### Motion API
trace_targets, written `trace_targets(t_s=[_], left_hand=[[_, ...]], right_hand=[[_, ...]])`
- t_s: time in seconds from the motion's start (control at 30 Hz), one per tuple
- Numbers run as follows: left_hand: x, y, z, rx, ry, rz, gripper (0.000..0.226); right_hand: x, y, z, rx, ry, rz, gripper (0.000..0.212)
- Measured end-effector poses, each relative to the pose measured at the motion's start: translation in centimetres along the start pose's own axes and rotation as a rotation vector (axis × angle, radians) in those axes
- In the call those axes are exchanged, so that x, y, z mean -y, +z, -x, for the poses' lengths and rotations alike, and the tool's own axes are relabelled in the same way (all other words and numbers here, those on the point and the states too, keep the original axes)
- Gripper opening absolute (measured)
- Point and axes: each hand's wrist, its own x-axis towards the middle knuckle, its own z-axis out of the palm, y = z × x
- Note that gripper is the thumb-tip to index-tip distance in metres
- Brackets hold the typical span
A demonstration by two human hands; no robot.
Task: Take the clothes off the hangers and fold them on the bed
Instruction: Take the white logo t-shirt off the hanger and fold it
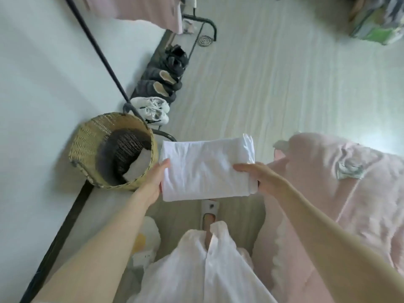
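Folded white garment (206, 167) held in mid-air over the floor, between the wicker basket (112, 150) and the pink bed (341, 193); not resting on either. Left hand (154, 182) grips its left edge, thumb on top. Right hand (260, 174) clamps the right edge, thumb on top, fingers beneath. Two-sided grip likely keeps the folds from slipping open while carried. Shoes (162, 82) lined up along the rack base. Judgement: fold complete; set-down pending.

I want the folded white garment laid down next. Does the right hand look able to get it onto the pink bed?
Probably yes: the right hand grips the folded white garment beside the pink bed, nothing between.
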Motion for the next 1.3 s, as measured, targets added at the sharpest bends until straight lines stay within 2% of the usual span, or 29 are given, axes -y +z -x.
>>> trace_targets(t_s=[0.13,0.2,0.27,0.33,0.4,0.5,0.6,0.77,0.9,0.97,1.07,1.17,1.3], left_hand=[[-1.1,-5.4,-2.3,-0.215,0.012,0.093,0.023],[-1.7,-7.8,-4.1,-0.374,0.003,0.110,0.017],[-2.0,-9.1,-5.2,-0.456,0.027,0.073,0.015],[-1.9,-11.4,-7.2,-0.540,0.040,0.077,0.022],[-1.5,-12.9,-8.3,-0.635,0.008,0.048,0.024],[-0.4,-15.4,-10.1,-0.749,-0.092,0.019,0.035],[0.1,-17.8,-12.3,-0.764,-0.178,0.020,0.049],[0.6,-21.3,-17.5,-0.769,-0.161,-0.019,0.051],[2.3,-24.3,-25.0,-0.768,-0.180,-0.037,0.047],[3.7,-25.4,-29.1,-0.780,-0.225,-0.130,0.048],[6.2,-27.5,-35.6,-0.793,-0.272,-0.187,0.048],[9.9,-29.0,-42.1,-0.801,-0.312,-0.024,0.034],[15.2,-29.7,-49.8,-0.824,-0.425,0.040,0.030]], right_hand=[[5.5,6.3,-4.9,0.134,0.038,0.164,0.063],[8.5,9.7,-8.0,0.195,0.060,0.274,0.058],[10.4,12.1,-9.6,0.222,0.055,0.314,0.053],[12.3,15.4,-12.2,0.285,0.073,0.366,0.052],[13.3,18.2,-13.7,0.353,0.077,0.410,0.037],[13.7,22.7,-16.3,0.356,0.068,0.525,0.036],[14.1,26.9,-18.8,0.375,0.087,0.585,0.014],[13.9,34.1,-25.2,0.323,0.088,0.762,0.037],[11.8,39.7,-32.9,0.283,0.040,0.852,0.043],[10.2,41.9,-37.3,0.257,0.006,0.911,0.046],[7.6,44.7,-44.3,0.226,-0.021,0.977,0.044],[4.7,46.7,-51.6,0.234,-0.055,1.056,0.029],[0.5,48.3,-60.2,0.222,-0.050,1.162,0.026]])
